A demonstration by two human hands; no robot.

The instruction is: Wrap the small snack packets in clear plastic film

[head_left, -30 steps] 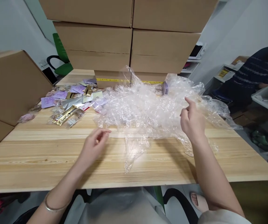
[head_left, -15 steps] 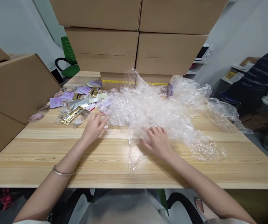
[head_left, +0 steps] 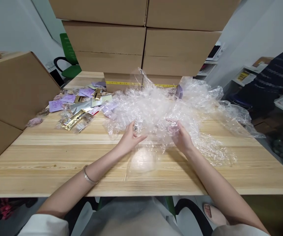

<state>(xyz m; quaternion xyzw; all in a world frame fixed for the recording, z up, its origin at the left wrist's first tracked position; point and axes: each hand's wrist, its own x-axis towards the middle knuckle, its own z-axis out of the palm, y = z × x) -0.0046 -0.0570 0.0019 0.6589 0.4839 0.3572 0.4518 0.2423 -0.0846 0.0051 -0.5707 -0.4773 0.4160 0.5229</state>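
Observation:
A large heap of crumpled clear plastic film (head_left: 153, 108) spreads over the middle of the wooden table. At its front left edge is my left hand (head_left: 131, 137), thumb and fingers apart, the fingertips against the film. My right hand (head_left: 183, 139) has its fingers curled round a crinkled bit of the film at the heap's front. A flat, see-through piece of film (head_left: 142, 160) lies on the wood between my forearms. Part of a purple item (head_left: 179, 92) shows at the back of the heap.
Left of the heap lie small packets: purple cards (head_left: 56, 106), a gold sachet (head_left: 74, 120), a silver pouch (head_left: 81, 106). Stacked cardboard boxes (head_left: 107, 39) stand behind, another box (head_left: 15, 88) at left. A person in a dark patterned top (head_left: 276, 75) is at far right.
My left hand has moved right, away from the packets to the heap. The right hand has turned and closed on some film, slightly farther right. Loose film in front has shifted.

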